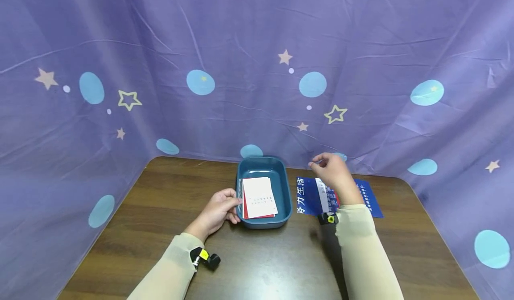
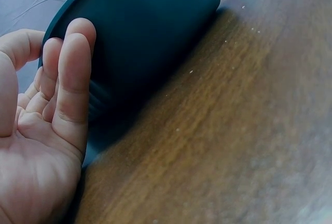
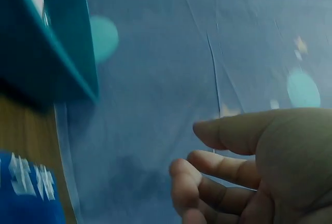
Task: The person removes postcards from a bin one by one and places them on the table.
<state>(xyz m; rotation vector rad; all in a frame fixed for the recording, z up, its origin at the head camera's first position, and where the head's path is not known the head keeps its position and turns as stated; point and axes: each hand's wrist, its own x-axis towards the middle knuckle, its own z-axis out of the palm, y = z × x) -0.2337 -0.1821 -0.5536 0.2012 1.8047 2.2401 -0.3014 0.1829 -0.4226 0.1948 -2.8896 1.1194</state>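
A teal plastic bin point(image 1: 286, 193) stands near the back middle of the table. Inside it a white card point(image 1: 259, 193) with small print lies over a red one point(image 1: 265, 216). My left hand point(image 1: 218, 208) pinches the bin's left rim, thumb on top and fingers against the outer wall point(image 2: 150, 32), as the left wrist view shows. To the right, my right hand point(image 1: 334, 175) hovers above a blue printed sheet point(image 1: 307, 197) with white characters. Its fingers are loosely bent, and the right wrist view shows nothing between thumb and fingertips point(image 3: 205, 128). The forearm hides part of the sheet.
White and red pieces point(image 1: 322, 195) lie on or beside the blue sheet, partly covered by the right arm. Behind the wooden table point(image 1: 176, 179) hangs a purple curtain point(image 1: 249, 68) with stars and blue ovals, close to its back edge. Each wrist carries a small black camera point(image 1: 206, 257).
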